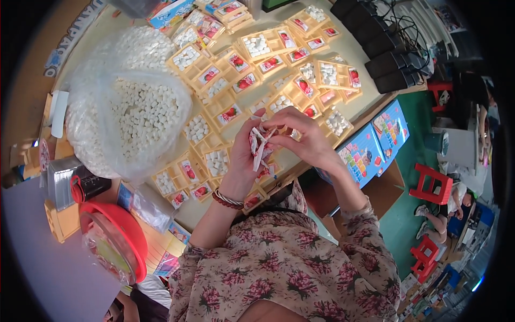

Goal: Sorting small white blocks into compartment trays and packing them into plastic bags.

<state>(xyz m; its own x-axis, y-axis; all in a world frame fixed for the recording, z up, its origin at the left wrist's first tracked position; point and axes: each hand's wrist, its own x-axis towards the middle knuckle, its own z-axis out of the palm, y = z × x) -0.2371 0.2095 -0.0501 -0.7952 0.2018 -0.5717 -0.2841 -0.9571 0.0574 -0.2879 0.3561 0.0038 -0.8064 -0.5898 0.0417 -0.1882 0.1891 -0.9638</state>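
Note:
My left hand is closed around a small bunch of white, red and pink printed packets. At the bunch's upper edge, the fingertips of my right hand pinch what looks like one thin packet. Fingers hide part of the bunch. Below and beyond my hands lie many pale yellow compartment trays, overlapping in places. Some compartments hold small white pieces; others hold flat strawberry-printed packets.
Left of the trays stands a large clear plastic bag full of white pieces. A red basin sits nearer me. Black power-supply-like boxes with cables line the far right. Blue printed cartons stand beside the table's right edge, near red stools.

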